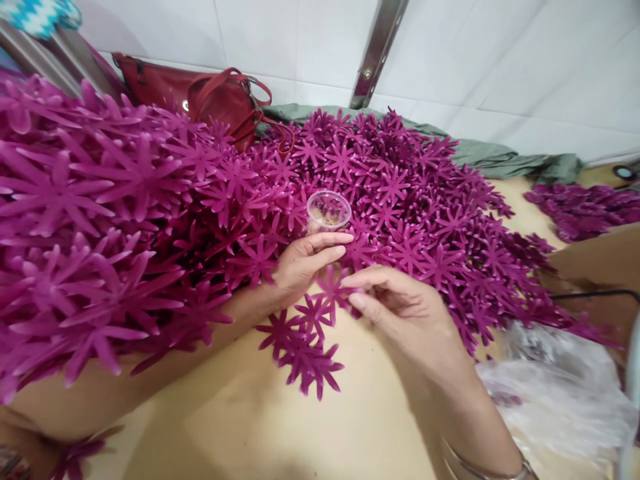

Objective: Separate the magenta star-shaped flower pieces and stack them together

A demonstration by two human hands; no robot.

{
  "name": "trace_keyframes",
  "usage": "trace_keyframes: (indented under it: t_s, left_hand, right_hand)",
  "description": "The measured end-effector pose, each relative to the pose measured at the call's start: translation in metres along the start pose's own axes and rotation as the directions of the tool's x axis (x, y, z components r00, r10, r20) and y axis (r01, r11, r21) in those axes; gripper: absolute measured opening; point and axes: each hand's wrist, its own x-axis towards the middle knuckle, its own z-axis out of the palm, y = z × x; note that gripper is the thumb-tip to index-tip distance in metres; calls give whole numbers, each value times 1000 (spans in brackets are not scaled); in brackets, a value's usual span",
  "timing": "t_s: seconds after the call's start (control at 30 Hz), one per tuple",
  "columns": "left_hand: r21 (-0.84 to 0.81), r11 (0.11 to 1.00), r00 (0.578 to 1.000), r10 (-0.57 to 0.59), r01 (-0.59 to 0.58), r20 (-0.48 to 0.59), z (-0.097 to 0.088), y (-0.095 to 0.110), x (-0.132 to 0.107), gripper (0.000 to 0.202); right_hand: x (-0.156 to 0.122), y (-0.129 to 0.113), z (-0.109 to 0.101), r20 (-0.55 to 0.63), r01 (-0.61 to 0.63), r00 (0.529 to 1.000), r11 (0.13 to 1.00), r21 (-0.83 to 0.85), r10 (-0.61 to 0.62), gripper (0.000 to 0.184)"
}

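Observation:
My right hand [415,310] pinches the edge of a single purple artificial flower [331,293] between thumb and fingertips. Just above that flower is my left hand [310,260], its fingers stretched out and the thumb slightly apart, with nothing visible in it. A small clear plastic cup [329,211] with brownish bits inside stands right behind my left fingers. Below my hands several loose purple flowers [313,360] lie overlapping on the tan tabletop [350,427]. My left forearm reaches in past the heaped flowers.
A large heap of purple flowers [400,193] spreads across the back and left. Behind it lie a red handbag [200,93] and green cloth [495,157] against the white tiled wall. A crumpled clear plastic bag [555,393] sits at right, near a further purple pile [590,210].

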Motion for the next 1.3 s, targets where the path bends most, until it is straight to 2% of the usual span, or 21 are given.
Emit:
trace_keyframes:
  t_s: [0.07, 0.1, 0.17, 0.2, 0.23, 0.27, 0.3, 0.33, 0.4, 0.47, 0.5, 0.57, 0.67, 0.8, 1.03, 1.2, 1.3]
  left_hand:
    - [21, 996, 996, 87, -87, -11, 0, -4, 2, 27]
    - [22, 993, 993, 114, -114, -11, 0, -5, 3, 26]
    - [24, 989, 989, 144, -144, -15, 0, -7, 3, 27]
    - [27, 988, 988, 153, -152, -20, 1, -7, 3, 28]
    - [31, 987, 987, 160, -159, -23, 1, -7, 2, 28]
    - [35, 986, 986, 163, -163, -23, 2, -6, 1, 29]
    - [39, 986, 987, 161, -161, -19, 2, -5, 1, 30]
    - [41, 987, 988, 157, -156, -13, 3, -5, 0, 32]
    - [38, 988, 989, 151, -150, -2, 4, -4, 0, 38]
    - [32, 990, 991, 137, -137, 14, 5, -4, 0, 41]
    - [31, 991, 991, 127, -128, 26, 5, -5, 0, 40]
    - [34, 994, 993, 104, -106, 53, 4, -5, 0, 39]
    - [35, 995, 993, 93, -96, 69, 3, -6, 0, 40]
    - [36, 994, 992, 96, -99, 78, 1, -6, 0, 37]
    - [79, 992, 994, 91, -96, 69, 2, -5, -1, 38]
    - [37, 996, 995, 77, -79, 61, 3, -3, -2, 34]
    - [34, 996, 996, 75, -77, 54, 4, -3, -2, 32]
  right_hand:
    - [0, -3, -7, -73, 29, 997, 999, -18, -30, 12]
    - [-1, -6, -9, -37, 44, 998, 999, -26, -45, 10]
    - [-1, -11, -12, 162, 60, 985, 997, -38, -53, 11]
    - [-1, -13, -12, 275, 66, 960, 997, -43, -52, 14]
    - [-2, -15, -11, 360, 73, 931, 996, -46, -52, 17]
    - [-2, -15, -9, 396, 83, 917, 995, -48, -57, 19]
    - [-2, -15, -7, 373, 92, 926, 994, -58, -64, 18]
    - [-2, -13, -5, 290, 100, 954, 992, -82, -72, 16]
    - [-1, -7, -2, 7, 97, 995, 975, -200, -97, 12]
    - [1, 1, -1, -228, 61, 961, 924, -378, -157, 16]
    - [3, 5, -1, -282, 37, 942, 891, -452, -183, 19]
    - [5, 10, -3, -311, 10, 928, 849, -528, -204, 17]
    - [5, 12, -5, -313, 4, 931, 862, -507, -188, 3]
    - [4, 10, -7, -300, 13, 938, 882, -471, -174, 8]
    - [4, 15, -5, -264, 50, 939, 844, -535, -222, 9]
    - [3, 13, -4, -372, -73, 918, 867, -493, -134, 14]
    - [4, 12, -4, -378, -101, 923, 902, -420, -73, 17]
